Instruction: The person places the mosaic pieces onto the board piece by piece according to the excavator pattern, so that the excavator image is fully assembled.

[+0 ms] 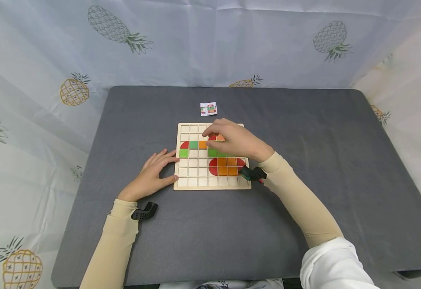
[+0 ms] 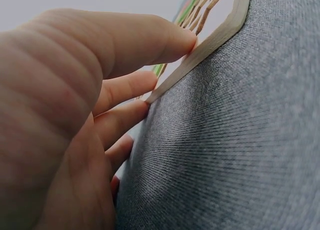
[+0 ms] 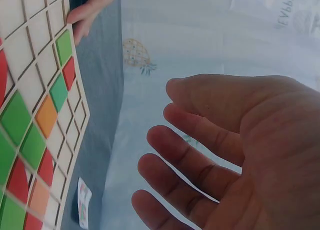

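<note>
A square wooden grid board (image 1: 193,172) lies on the table. My left hand (image 1: 149,178) rests beside its left edge with straight, spread fingers; the thumb and fingertips touch the rim, as the left wrist view shows. Over the upper part of the board hovers my right hand (image 1: 237,139), fingers relaxed, nothing held in the right wrist view. Beneath it, red and orange tiles are partly covered. A red rounded tile (image 1: 184,145), a teal tile (image 3: 58,92) and an orange tile (image 3: 46,116) sit in one row, with a green tile (image 1: 183,153) below. Orange squares (image 1: 227,166) between red rounded pieces fill cells at lower right.
A small printed card (image 1: 208,108) with a coloured pattern lies behind the board. The dark grey table (image 1: 210,233) extends around it, with a pineapple-print curtain (image 1: 210,48) behind. Something small and red (image 1: 260,181) shows by the right wrist strap, mostly hidden.
</note>
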`<action>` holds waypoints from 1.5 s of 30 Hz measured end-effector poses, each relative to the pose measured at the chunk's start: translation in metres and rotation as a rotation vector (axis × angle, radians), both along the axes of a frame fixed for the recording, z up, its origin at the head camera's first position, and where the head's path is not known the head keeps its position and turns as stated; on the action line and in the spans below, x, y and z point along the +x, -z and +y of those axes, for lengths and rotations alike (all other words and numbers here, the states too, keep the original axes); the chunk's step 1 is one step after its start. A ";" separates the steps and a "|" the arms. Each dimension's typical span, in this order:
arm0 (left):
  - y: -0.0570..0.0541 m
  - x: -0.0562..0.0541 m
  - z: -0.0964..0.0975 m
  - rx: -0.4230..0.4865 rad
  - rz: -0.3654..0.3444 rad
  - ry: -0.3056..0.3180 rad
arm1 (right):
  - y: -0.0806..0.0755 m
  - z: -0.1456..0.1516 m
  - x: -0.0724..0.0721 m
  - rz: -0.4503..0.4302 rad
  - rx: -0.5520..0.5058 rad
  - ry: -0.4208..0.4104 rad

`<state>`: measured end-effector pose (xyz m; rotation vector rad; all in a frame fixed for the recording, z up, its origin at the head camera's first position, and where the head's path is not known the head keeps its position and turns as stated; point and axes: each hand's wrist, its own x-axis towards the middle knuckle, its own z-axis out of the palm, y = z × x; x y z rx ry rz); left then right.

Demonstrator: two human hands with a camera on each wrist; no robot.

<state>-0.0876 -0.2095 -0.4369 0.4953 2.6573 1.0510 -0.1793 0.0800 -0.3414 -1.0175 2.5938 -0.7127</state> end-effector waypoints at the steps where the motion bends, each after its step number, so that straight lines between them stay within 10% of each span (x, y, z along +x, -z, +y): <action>1: 0.000 0.000 0.000 0.000 0.000 0.001 | -0.002 0.006 0.002 -0.001 -0.006 0.011; 21: -0.001 0.002 0.001 -0.007 -0.014 -0.009 | 0.012 0.119 0.039 -0.011 0.023 0.218; 45: -0.001 0.003 0.003 0.006 -0.006 -0.006 | 0.043 0.172 0.072 -0.033 0.324 0.362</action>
